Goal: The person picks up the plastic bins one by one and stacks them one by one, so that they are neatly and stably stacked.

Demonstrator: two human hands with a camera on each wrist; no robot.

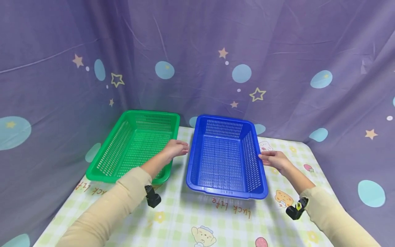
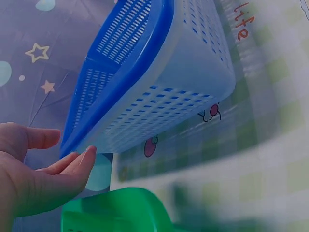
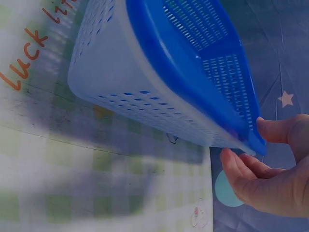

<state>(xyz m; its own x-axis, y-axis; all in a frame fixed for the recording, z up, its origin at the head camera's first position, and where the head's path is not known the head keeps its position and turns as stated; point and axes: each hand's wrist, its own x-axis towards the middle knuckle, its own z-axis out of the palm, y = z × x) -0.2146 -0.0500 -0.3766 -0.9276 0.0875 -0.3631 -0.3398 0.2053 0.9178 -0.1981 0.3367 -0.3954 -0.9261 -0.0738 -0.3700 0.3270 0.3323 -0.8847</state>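
Observation:
A blue plastic basket with slotted walls stands on the table, its inside showing no contents. My left hand is just off its left rim, thumb and fingers spread apart. In the left wrist view, that hand has its fingertips near the far end of the rim. On the opposite side, my right hand has its fingertips at the right rim. The right wrist view shows this hand with the thumb by the rim's edge and straight fingers lower down; whether they touch it I cannot tell.
A green slotted basket stands left of the blue one, partly behind my left forearm. Under both lies a checked tablecloth with cartoon prints. Purple curtains with stars hang behind and at the sides.

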